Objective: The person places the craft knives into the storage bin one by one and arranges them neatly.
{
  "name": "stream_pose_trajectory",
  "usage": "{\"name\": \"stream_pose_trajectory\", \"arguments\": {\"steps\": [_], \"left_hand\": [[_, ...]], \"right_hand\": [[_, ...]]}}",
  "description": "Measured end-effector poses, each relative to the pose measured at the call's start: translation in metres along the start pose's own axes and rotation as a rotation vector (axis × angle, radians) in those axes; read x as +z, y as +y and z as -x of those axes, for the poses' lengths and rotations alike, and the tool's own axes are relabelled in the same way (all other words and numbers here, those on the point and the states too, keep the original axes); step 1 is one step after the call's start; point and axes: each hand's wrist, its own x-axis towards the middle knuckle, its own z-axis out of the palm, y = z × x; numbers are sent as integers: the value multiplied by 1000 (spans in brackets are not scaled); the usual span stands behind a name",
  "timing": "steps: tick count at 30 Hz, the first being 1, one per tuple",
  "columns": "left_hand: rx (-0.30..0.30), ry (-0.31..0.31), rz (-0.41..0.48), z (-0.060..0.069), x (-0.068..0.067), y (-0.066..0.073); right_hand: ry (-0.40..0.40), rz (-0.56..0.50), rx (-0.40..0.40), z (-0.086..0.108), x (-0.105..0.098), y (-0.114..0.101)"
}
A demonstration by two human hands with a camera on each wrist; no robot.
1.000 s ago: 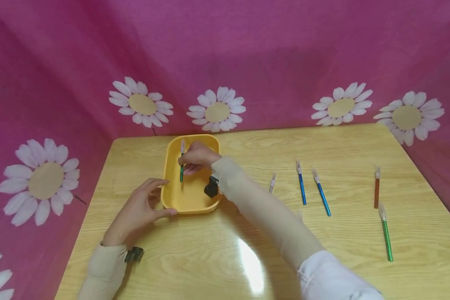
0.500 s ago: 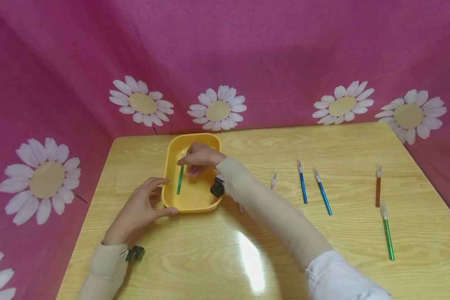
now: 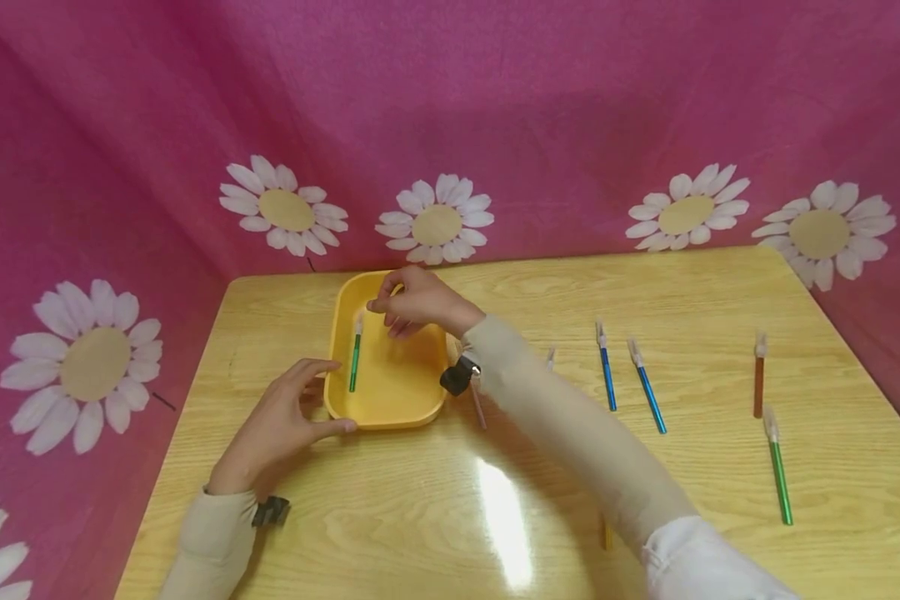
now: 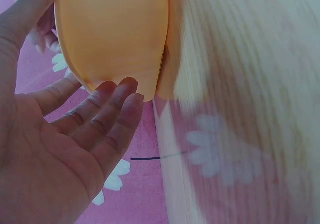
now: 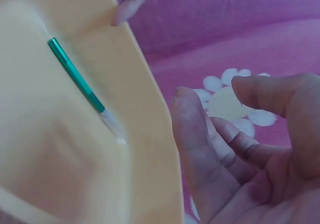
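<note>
The table (image 3: 390, 517) is wood-patterned, with a white glare patch on its near half. Close in, a yellow pen (image 3: 607, 533) lies partly hidden by the person's right arm (image 3: 562, 425). Well off to the right lies an outer green pen (image 3: 781, 479).

The left hand (image 3: 281, 408) rests at the near left corner of a yellow tray (image 3: 397, 387), fingers extended and touching its side, thumb against the near edge; it is not clenched. The inner green pen (image 3: 355, 358) lies flat inside the tray, along the left side, clear cap pointing away.

Just right of the tray, a pale pen (image 3: 479, 410) is partly covered by the right wrist. Farther right are two blue pens (image 3: 648, 400), then a brown pen (image 3: 759, 387).

The right hand (image 3: 417, 298) is above the tray's far part, apart from the inner green pen. Its fingers are loosely bent, with a gap to the thumb, and grip nothing.

Behind everything, a magenta cloth (image 3: 532, 108) shows large white daisies (image 3: 437, 225).
</note>
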Motion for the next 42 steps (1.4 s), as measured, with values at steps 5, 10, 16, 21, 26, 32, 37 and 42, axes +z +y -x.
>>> {"name": "stream_pose_trajectory", "arguments": {"steps": [5, 10, 16, 21, 26, 32, 37, 42], "left_hand": [[6, 8, -13, 0, 0, 0], [-2, 4, -12, 1, 0, 0], [7, 5, -5, -1, 1, 0], [11, 6, -7, -1, 1, -2], [25, 19, -22, 1, 1, -3], [8, 16, -14, 1, 1, -3], [6, 17, -18, 1, 1, -3], [15, 23, -21, 0, 1, -4]], "right_hand": [[37, 9, -42, 10, -5, -2], [59, 57, -64, 19, -9, -3], [99, 90, -114, 37, -20, -2], [120, 111, -105, 47, -28, 4], [136, 132, -125, 54, -35, 11], [169, 146, -134, 61, -43, 21], [180, 152, -93, 66, -49, 30], [177, 169, -80, 70, -53, 37]]}}
